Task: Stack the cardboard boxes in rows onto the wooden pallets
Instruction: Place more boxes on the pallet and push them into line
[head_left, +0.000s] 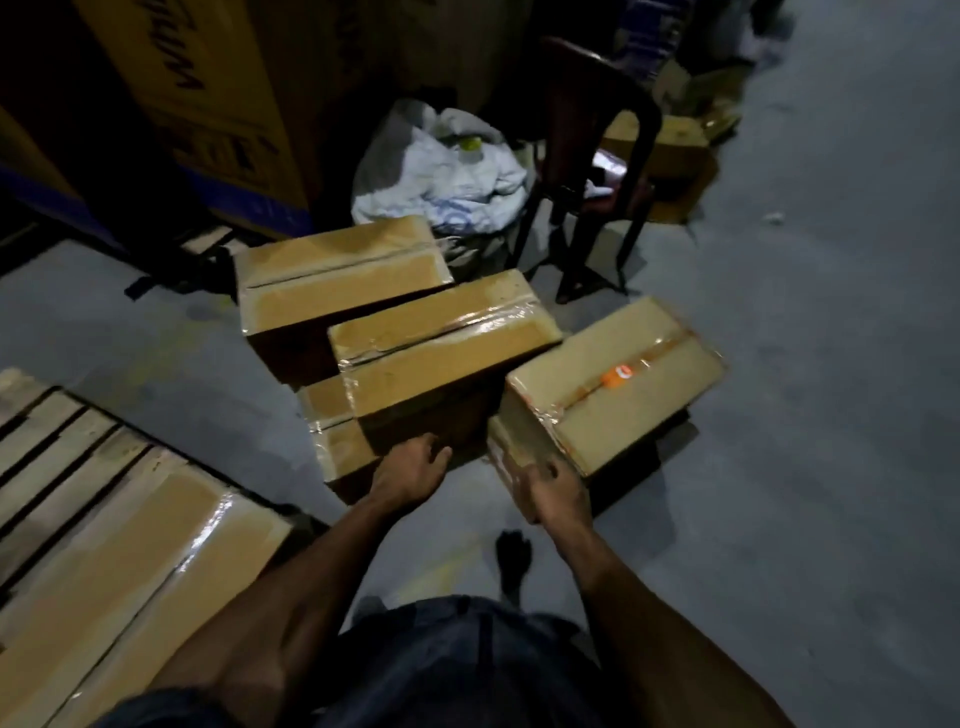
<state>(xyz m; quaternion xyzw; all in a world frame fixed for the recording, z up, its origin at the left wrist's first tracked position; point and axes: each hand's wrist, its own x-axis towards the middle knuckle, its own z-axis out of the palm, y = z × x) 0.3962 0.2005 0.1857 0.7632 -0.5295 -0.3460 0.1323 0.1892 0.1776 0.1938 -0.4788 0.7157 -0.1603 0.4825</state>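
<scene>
Tape makes the box (613, 384) on the floor look shiny and slippery, so hold it low at both ends. Your right hand (558, 491) grips its near end. Your left hand (410, 470) rests loosely curled on the middle box (441, 353).

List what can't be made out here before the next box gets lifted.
- Left hand: fingertips hidden behind the middle box, head view; grip unclear.
- Wooden pallet: cut off by the left edge.
- Orange sticker on the right box: print too blurred.
- Large carton lettering: dark, cropped.
</scene>
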